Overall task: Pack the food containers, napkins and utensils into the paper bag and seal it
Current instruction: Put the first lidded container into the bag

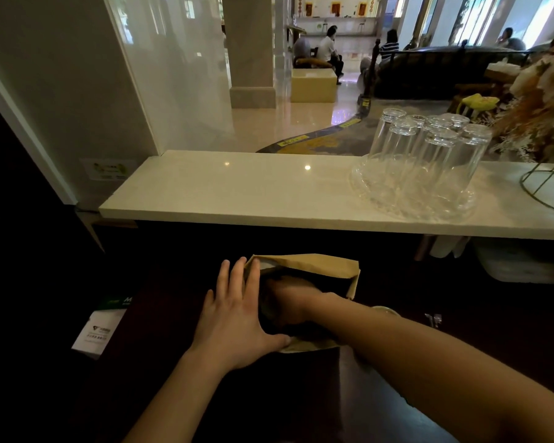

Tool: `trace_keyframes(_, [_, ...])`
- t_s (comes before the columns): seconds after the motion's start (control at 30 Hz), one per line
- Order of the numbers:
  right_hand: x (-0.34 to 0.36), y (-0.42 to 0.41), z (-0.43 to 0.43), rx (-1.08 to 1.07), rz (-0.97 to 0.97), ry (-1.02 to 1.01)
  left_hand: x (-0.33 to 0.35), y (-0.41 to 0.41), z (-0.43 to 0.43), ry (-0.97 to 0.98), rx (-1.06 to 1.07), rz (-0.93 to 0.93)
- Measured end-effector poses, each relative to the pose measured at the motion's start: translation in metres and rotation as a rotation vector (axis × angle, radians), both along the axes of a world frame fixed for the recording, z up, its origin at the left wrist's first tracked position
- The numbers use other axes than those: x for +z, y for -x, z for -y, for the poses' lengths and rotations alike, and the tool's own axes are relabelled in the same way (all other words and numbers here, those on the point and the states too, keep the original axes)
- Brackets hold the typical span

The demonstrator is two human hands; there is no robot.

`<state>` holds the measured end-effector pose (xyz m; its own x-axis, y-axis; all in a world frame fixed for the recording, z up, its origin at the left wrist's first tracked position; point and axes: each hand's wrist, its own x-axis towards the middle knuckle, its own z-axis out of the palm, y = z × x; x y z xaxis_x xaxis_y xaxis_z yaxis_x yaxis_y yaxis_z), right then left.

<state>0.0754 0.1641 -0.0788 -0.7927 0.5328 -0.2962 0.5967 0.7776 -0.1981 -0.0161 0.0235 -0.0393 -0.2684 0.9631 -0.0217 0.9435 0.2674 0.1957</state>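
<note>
A brown paper bag (317, 265) stands open on the dark lower counter, mouth up. My left hand (237, 318) lies flat against the bag's left side, fingers spread along its rim and thumb at the near edge. My right hand (285, 298) reaches down inside the bag, and its fingers are lost in shadow, so what it holds is hidden. Something pale (266, 265) shows inside the bag at the far left corner. A clear plastic fork (433, 319) lies on the dark counter to the right. A round pale rim (386, 311) peeks out behind my right forearm.
A white marble ledge (237, 190) runs above the dark counter. A glass tray with several upturned glasses (429, 161) sits on its right part, beside a wire stand and dried flowers (544, 103). A white and green box (103, 327) lies at the left. People sit in the lobby beyond.
</note>
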Motion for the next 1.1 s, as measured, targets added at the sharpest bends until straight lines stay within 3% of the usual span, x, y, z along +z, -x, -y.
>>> trace_keyframes(0.47, [-0.043, 0.003, -0.007, -0.08, 0.038, 0.016, 0.003, 0.005, -0.006, 0.044, 0.025, 0.049])
trace_keyframes(0.7, [-0.027, 0.0, -0.003, -0.086, 0.064, 0.04, 0.003, 0.004, -0.004, 0.036, 0.021, 0.066])
trace_keyframes(0.93, [0.026, -0.022, 0.021, 0.002, -0.053, 0.027, 0.002, 0.005, -0.002, 0.031, 0.009, 0.052])
trace_keyframes(1.1, [0.067, -0.077, 0.043, -0.035, -0.371, 0.013, 0.003, 0.006, -0.004, 0.03, 0.007, 0.076])
